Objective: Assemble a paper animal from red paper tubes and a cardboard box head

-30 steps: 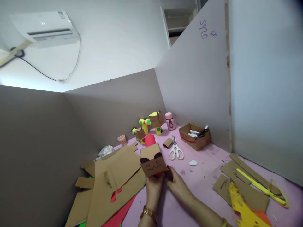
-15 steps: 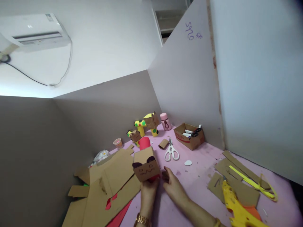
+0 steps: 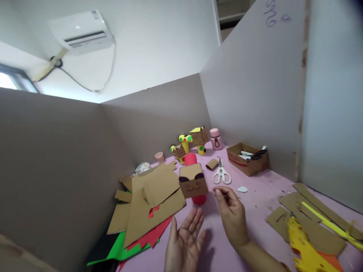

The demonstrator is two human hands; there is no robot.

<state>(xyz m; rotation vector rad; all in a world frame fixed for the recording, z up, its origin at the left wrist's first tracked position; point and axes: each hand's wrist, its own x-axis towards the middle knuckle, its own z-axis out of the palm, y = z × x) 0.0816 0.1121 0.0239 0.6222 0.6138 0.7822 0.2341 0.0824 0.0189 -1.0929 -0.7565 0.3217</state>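
Note:
A cardboard figure with a box head (image 3: 194, 186), a drawn face, dark ear pieces and a red body (image 3: 199, 200) stands on the pink table (image 3: 218, 245). My left hand (image 3: 185, 241) lies palm up just in front of it, fingers spread, holding nothing. To the figure's right, my right hand (image 3: 235, 215) is closed in a pinch, thumb against forefinger. Whatever sits between those fingertips is too small to make out. White-handled scissors (image 3: 221, 176) and a small piece of folded cardboard (image 3: 212, 164) lie behind my right hand.
Flat cardboard sheets (image 3: 159, 189) and red and green paper (image 3: 121, 249) cover the left. At right are a yellow glue gun (image 3: 304, 245), cardboard scraps (image 3: 309, 230) and a pen box (image 3: 244, 162). Behind stand yellow spotted figures (image 3: 185, 141), a pink bottle (image 3: 216, 139) and a cup (image 3: 160, 157).
My left hand has let go of the red-bodied cardboard figure and turned palm up nearer to me. My right hand's fingers have come together in a pinch. The camera has turned left.

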